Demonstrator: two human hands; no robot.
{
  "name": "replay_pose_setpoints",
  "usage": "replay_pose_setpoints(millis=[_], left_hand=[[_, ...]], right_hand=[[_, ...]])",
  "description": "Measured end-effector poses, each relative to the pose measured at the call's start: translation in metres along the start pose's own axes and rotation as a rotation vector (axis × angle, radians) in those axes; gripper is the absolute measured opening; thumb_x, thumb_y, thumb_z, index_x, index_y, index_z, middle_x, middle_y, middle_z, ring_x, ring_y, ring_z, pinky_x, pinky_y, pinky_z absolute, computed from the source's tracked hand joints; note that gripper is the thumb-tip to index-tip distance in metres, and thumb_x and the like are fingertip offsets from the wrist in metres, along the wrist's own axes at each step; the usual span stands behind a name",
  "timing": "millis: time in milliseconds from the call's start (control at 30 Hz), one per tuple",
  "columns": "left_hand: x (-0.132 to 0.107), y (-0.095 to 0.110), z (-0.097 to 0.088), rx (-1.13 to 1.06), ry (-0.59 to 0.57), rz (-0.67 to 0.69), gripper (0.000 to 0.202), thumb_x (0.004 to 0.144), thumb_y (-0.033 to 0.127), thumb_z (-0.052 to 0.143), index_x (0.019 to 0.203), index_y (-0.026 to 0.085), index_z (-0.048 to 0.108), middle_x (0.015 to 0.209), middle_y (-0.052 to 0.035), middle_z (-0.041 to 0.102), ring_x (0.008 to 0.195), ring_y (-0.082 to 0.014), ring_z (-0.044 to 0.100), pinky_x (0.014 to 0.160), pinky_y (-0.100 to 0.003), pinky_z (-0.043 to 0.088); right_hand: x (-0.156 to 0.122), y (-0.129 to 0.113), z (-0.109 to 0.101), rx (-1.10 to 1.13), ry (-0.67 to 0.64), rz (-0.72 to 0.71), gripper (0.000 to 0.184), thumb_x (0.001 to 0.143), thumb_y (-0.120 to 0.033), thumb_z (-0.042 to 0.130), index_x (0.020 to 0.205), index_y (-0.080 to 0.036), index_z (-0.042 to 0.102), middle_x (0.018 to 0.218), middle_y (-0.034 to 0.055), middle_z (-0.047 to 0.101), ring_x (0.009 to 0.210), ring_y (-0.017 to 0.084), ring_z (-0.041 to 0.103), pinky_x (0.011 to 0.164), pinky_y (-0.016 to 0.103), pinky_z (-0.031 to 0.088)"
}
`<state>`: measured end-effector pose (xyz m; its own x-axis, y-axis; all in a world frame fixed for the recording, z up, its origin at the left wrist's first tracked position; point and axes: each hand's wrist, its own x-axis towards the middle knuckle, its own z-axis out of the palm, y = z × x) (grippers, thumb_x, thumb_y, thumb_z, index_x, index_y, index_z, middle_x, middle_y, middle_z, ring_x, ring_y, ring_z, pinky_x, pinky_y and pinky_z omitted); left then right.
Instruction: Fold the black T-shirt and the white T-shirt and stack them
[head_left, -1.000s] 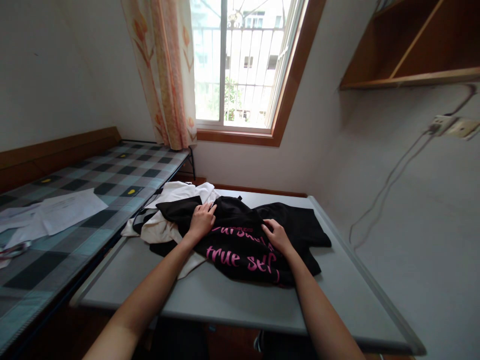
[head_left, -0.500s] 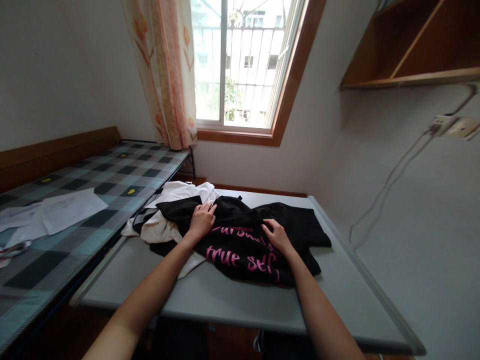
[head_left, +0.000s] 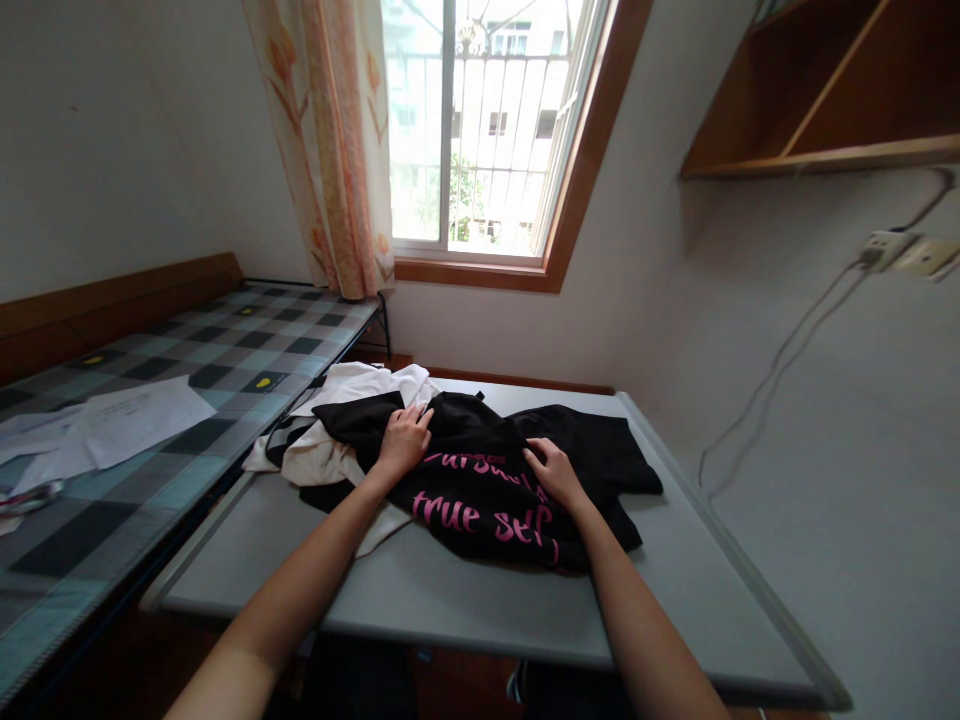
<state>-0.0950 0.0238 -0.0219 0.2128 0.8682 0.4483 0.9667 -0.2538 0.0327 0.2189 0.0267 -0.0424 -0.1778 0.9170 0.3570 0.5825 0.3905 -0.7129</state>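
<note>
A black T-shirt [head_left: 472, 490] with pink lettering lies rumpled across the grey-white table [head_left: 465, 605]. On its left part rests my left hand [head_left: 406, 438], fingers spread out over the cloth. My right hand [head_left: 551, 468] lies on the shirt's right part, near the lettering, with its fingers extended and resting on the fabric. To the left, partly under the black shirt, are a cream garment [head_left: 319, 457] and a white garment [head_left: 356, 385], both crumpled. A black sleeve reaches out to the right over the tabletop.
Left of the table stands a bed with a checked mattress [head_left: 187, 340], and papers [head_left: 139, 420] lie on it. A floral curtain [head_left: 341, 150] hangs beside the window [head_left: 487, 130]. On the right wall are a wooden shelf [head_left: 810, 155] and a socket with a cable [head_left: 885, 250].
</note>
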Motion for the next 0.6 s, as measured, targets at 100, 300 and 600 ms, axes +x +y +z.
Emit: replay_pose_setpoints(millis=[100,300,600], left_hand=[[-0.0001,0.0,0.0,-0.005,-0.002,0.0,0.044,0.088,0.018,0.047,0.129,0.014,0.06,0.136,-0.0133,0.057,0.124,-0.0275,0.052,0.101,-0.042,0.037],[0.0,0.0009,-0.0019,-0.02,-0.01,-0.001,0.044,0.088,0.018,0.047,0.13,0.014,0.059,0.136,-0.0142,0.056,0.124,-0.0282,0.051,0.101,-0.043,0.037],[-0.0001,0.0005,-0.002,-0.061,-0.012,-0.004,0.044,0.087,0.017,0.047,0.129,0.012,0.059,0.136,-0.016,0.056,0.126,-0.0298,0.05,0.101,-0.044,0.037]], right_hand=[[-0.0001,-0.0005,-0.0001,-0.005,0.001,0.003,0.025,0.085,-0.037,0.053,0.095,-0.019,0.068,0.094,0.0083,0.068,0.088,0.023,0.064,0.083,0.038,0.049],[-0.0004,0.0001,0.0002,-0.006,-0.011,-0.001,0.026,0.086,-0.036,0.052,0.096,-0.018,0.068,0.098,0.0098,0.068,0.092,0.024,0.064,0.086,0.038,0.049],[-0.0005,0.0013,0.0002,-0.012,-0.016,0.005,0.026,0.087,-0.036,0.052,0.097,-0.018,0.068,0.099,0.0092,0.068,0.093,0.023,0.064,0.087,0.037,0.049]])
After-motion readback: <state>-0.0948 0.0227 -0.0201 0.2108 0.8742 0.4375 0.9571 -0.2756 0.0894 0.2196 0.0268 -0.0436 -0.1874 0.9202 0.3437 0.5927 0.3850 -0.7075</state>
